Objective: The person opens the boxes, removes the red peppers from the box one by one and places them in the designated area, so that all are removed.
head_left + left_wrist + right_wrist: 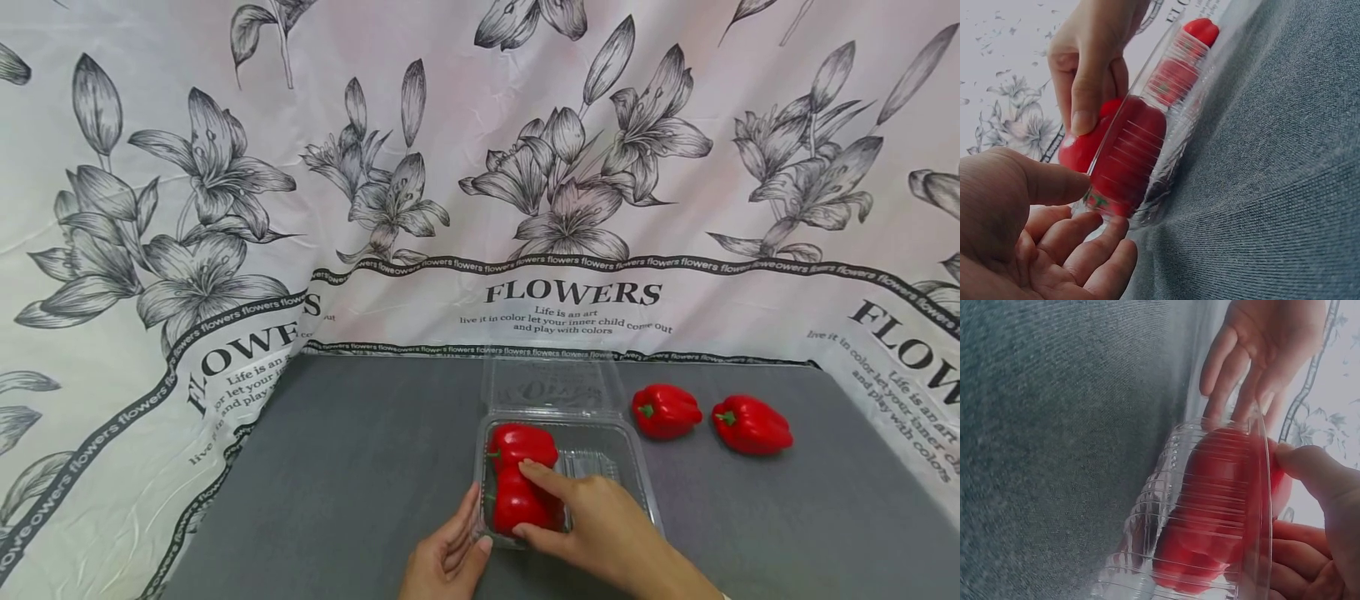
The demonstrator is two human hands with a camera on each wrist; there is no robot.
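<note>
Grey table (pixel 360 450); right hand (pixel 600 521) grips pepper (pixel 517 502), stem (pixel 491 497) leftward, long axis seemingly crosswise.

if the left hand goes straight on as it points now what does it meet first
Likely the clear container, whose wall the left hand seems to touch; the nearer red pepper lies just inside.

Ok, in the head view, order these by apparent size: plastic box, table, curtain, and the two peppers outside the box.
1. Curtain
2. Table
3. Plastic box
4. Left pepper and right pepper: too alike to rank, with the left one slightly farther away.
</note>
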